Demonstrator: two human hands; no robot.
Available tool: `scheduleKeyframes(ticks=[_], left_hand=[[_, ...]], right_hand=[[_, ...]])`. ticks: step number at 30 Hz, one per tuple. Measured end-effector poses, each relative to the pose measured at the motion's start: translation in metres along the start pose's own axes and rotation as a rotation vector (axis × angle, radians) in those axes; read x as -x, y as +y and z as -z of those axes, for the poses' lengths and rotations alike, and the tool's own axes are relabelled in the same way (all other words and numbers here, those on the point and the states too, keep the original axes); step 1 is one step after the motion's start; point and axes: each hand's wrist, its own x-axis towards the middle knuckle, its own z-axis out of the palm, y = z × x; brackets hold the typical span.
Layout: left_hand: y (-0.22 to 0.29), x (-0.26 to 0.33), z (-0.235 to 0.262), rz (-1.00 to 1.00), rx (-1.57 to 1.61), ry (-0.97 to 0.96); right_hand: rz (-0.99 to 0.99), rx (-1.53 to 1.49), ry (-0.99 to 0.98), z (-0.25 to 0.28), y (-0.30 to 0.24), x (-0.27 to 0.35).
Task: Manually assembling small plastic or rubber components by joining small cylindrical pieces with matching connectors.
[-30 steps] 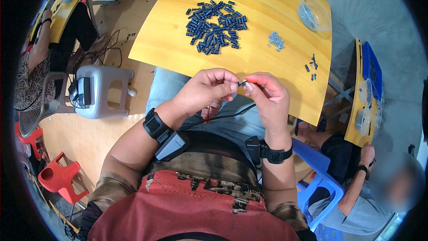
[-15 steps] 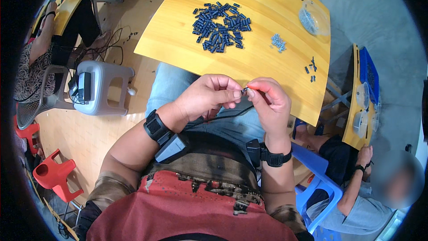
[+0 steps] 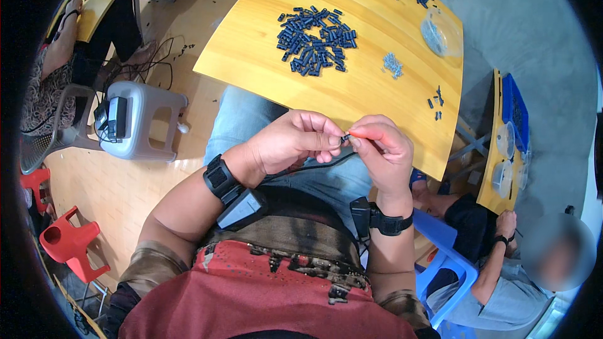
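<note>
While both hands (image 3: 342, 144) pinch a small part (image 3: 345, 139), a clear dish (image 3: 435, 33) holds small pieces.

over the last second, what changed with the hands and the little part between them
Very little. Both hands slid slightly lower in the view, away from the table edge. The left hand and right hand still pinch the small dark part together between their fingertips, orange piece in the right. The pile of dark parts on the yellow table is unchanged.

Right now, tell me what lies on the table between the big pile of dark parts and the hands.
In the head view, only bare yellow table lies between the pile of dark parts and the left hand and right hand.
</note>
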Motion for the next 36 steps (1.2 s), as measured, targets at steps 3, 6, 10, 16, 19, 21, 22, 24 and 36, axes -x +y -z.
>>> scheduleKeyframes(ticks=[3,6,10,16,19,21,22,24,36], left_hand=[[0.0,0.001,0.0,0.015,0.041,-0.034],[-0.001,0.001,0.002,0.008,0.059,-0.041],[-0.001,0.0,0.003,-0.006,0.044,-0.03],[-0.006,-0.002,0.008,-0.035,0.035,0.01],[-0.005,-0.001,0.008,-0.054,-0.017,0.037],[-0.008,-0.003,0.01,-0.078,0.006,0.047],[-0.008,-0.005,0.011,-0.102,0.023,0.05],[-0.006,-0.005,0.011,-0.096,-0.005,0.094],[-0.008,-0.004,0.009,-0.026,-0.093,0.247]], right_hand=[[-0.004,-0.047,-0.041,0.0,-0.004,-0.002],[0.021,-0.028,-0.05,-0.001,-0.005,-0.004],[0.08,0.063,-0.11,0.001,-0.007,-0.009],[0.084,0.097,-0.194,0.003,-0.003,-0.016],[0.078,0.111,-0.188,0.0,-0.006,-0.016],[0.082,0.148,-0.196,-0.002,-0.009,-0.017],[0.103,0.202,-0.193,-0.003,-0.01,-0.019],[0.126,0.259,-0.187,-0.004,-0.01,-0.022],[-0.006,0.262,0.022,-0.024,-0.005,-0.011]])
